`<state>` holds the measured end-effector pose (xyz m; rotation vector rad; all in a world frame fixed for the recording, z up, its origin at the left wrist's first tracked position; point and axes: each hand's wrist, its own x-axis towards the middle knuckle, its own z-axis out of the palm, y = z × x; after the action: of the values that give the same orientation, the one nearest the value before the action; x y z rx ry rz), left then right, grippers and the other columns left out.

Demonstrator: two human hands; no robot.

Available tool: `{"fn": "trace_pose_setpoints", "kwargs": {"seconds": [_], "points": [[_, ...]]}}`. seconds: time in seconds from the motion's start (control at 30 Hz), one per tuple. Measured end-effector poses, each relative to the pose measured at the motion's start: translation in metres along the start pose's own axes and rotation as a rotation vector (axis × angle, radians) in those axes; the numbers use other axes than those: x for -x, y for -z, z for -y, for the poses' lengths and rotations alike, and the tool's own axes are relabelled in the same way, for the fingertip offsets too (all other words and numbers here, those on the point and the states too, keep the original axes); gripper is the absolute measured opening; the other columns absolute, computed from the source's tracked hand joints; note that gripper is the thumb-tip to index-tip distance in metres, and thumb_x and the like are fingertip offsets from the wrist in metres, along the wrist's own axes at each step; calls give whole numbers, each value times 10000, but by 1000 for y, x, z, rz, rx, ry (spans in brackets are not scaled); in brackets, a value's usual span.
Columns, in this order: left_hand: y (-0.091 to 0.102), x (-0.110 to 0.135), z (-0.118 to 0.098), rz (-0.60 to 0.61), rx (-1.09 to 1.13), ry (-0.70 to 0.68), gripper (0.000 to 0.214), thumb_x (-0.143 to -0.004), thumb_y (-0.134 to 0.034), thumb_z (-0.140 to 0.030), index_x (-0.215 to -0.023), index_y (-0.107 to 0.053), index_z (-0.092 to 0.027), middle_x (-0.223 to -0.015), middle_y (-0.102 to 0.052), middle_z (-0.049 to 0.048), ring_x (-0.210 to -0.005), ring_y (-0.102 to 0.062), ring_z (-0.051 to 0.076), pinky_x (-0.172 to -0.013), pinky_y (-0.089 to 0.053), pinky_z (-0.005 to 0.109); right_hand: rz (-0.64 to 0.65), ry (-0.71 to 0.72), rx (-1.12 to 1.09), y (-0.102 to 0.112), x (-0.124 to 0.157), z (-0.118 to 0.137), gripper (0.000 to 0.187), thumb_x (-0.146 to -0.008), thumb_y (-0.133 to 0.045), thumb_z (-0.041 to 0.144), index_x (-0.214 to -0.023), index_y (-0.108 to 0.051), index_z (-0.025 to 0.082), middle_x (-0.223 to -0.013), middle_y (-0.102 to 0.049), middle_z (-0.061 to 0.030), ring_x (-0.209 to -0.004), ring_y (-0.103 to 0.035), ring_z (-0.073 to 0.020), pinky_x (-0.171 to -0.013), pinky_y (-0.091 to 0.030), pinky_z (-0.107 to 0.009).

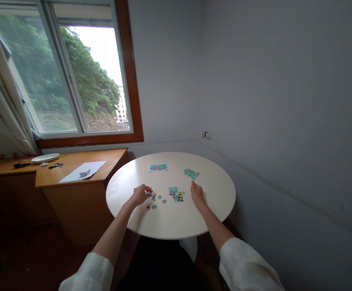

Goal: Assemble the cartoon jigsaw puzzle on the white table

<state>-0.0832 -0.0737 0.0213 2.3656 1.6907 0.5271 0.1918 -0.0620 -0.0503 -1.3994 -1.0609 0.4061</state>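
Observation:
My left hand [141, 195] hovers over or touches the left edge of a loose group of jigsaw puzzle pieces [154, 197]. Its fingers are curved, with the thumb a little apart from them. My right hand [197, 192] is closed, fingertips together, just below a cluster of green puzzle pieces [191, 173]; anything inside it is hidden. Between the hands lies a partly joined puzzle [176, 194] with a colourful picture. Single pieces, such as a pink-and-green piece [164, 201] and a teal piece [154, 207], lie scattered to its left.
A small picture card [157, 167] lies toward the back of the round white table [215, 202]. On the left, a wooden desk [115, 161] bears a white sheet [72, 174], a small box [84, 173] and a white plate [45, 158]. Walls stand behind and to the right.

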Motion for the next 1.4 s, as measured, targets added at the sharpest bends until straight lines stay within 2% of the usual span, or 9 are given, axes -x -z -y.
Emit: {"fn": "trace_pose_setpoints", "kwargs": {"seconds": [0.2,0.37,0.57,0.83,1.07,1.27,1.4], "points": [[-6,2,-8,100,-53,-62,213,-739,-548,-203,-908,-670,-244,-1006,-598,65,-950,-551,225,-861,-358,359,-16,26,6,1,0,1,507,-698,-254,689,-463,-271,240,-408,-318,30,-432,-318,-131,-435,-253,-275],[-12,0,-7,172,-104,-101,241,-698,-580,-167,-912,-664,-237,-1015,-587,76,-1023,-496,257,-861,-331,384,-8,24,16,0,0,1,502,-700,-254,679,-468,-292,234,-410,-313,36,-438,-322,-128,-440,-254,-270],[-14,-1,-7,165,-127,-122,197,-690,-564,-165,-854,-659,-218,-962,-597,66,-976,-509,254,-829,-336,370,11,14,13,0,0,1,476,-717,-260,644,-485,-306,231,-427,-332,33,-447,-330,-126,-447,-255,-267],[-10,3,-14,190,-115,-109,183,-693,-553,-151,-853,-632,-194,-985,-587,74,-1018,-495,265,-836,-341,372,2,22,23,1,1,3,479,-706,-255,658,-487,-296,234,-426,-332,31,-453,-333,-129,-457,-257,-270],[-6,10,-19,117,-35,-121,145,-659,-574,-125,-794,-604,-173,-878,-613,55,-920,-534,230,-828,-346,352,5,11,44,2,2,4,487,-702,-255,666,-481,-299,234,-411,-338,28,-442,-337,-132,-450,-258,-272],[-14,7,-14,32,158,-117,125,-624,-521,-45,-641,-574,-157,-641,-569,3,-665,-536,143,-639,-382,240,3,24,42,2,2,5,477,-704,-252,651,-481,-300,231,-424,-348,26,-445,-344,-130,-458,-263,-269],[-24,3,-11,-112,352,-38,99,-612,-538,-67,-623,-579,-156,-580,-555,-14,-551,-487,113,-553,-368,223,-3,18,42,1,2,5,470,-699,-249,645,-477,-291,233,-420,-334,30,-445,-342,-130,-464,-264,-271]]}}
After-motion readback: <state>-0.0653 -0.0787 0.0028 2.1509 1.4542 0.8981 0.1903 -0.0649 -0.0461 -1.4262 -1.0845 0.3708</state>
